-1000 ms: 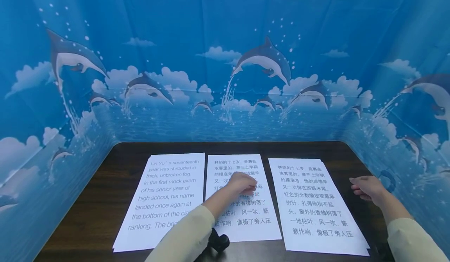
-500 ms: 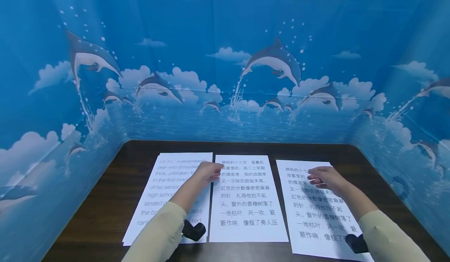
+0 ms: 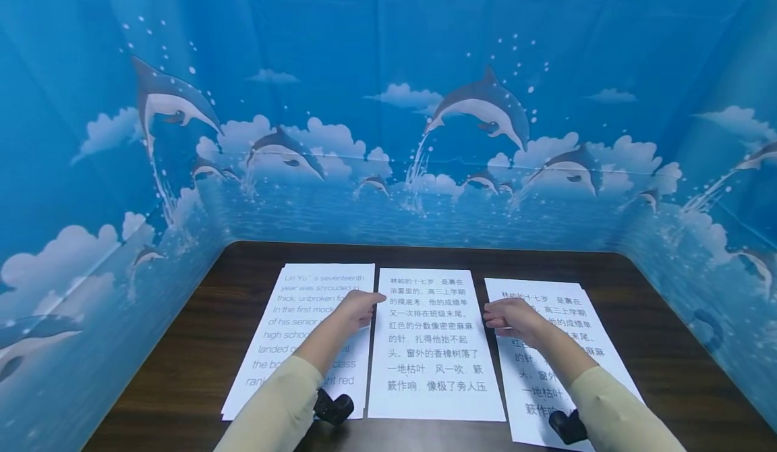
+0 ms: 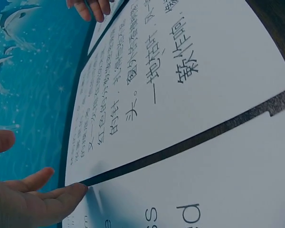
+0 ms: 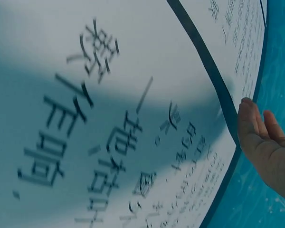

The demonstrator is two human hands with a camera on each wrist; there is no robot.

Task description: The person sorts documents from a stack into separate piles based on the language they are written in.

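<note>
Three white piles of printed paper lie side by side on the dark table. English text covers the left pile (image 3: 291,334), while the middle sheet (image 3: 431,364) and the right pile (image 3: 597,364) carry Chinese text. My left hand (image 3: 357,308) is at the gap between the left pile and the middle sheet, fingertips by the sheet's left edge. In the left wrist view, the left hand's fingers (image 4: 69,197) are loosely extended with nothing in them. My right hand (image 3: 516,320) hovers over the right pile's left edge, fingertips toward the middle sheet's right edge, holding nothing. Contact with the paper is unclear.
A dark wood-grain table (image 3: 188,351) with rounded far corners bears the papers. Blue dolphin-print curtain (image 3: 388,135) encloses its back and sides. Black wrist devices (image 3: 332,408) sit under both forearms. Narrow gaps separate the piles.
My left hand has moved from over the middle sheet to its left edge. The right hand has come left from beside the right pile to near the middle sheet. The view has shifted slightly left.
</note>
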